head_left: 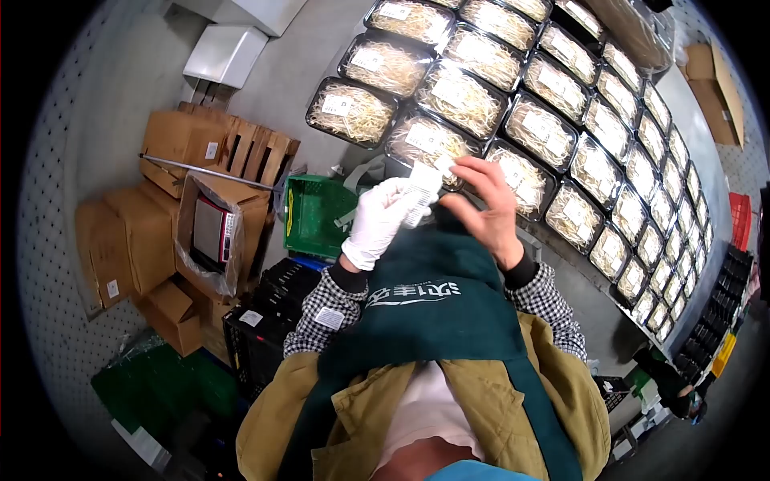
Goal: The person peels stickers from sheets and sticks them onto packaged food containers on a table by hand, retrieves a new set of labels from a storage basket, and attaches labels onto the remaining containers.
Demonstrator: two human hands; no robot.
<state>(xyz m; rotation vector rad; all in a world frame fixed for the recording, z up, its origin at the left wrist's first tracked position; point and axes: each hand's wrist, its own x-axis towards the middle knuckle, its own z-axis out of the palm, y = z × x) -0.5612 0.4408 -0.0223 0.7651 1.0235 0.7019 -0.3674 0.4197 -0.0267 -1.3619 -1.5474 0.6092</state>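
The white-gloved left hand [375, 224] pinches a strip of printed labels [418, 199] just in front of the near tray of bean sprouts [423, 138], covering part of its lower edge. The bare right hand [489, 210] is beside the strip, thumb and fingers spread apart; whether a fingertip touches a label cannot be told. Further labelled sprout trays [540, 128] stand in close rows beyond and to the right, crowding the worktable. Left of the gloved hand sits a green plastic crate [303, 212], with black crates [269, 305] below it. Farther left, cardboard boxes [144, 240] stand against a wooden pallet [258, 144]. At far right are a red crate [739, 220], stacked black trays [712, 305] and another person [667, 381].
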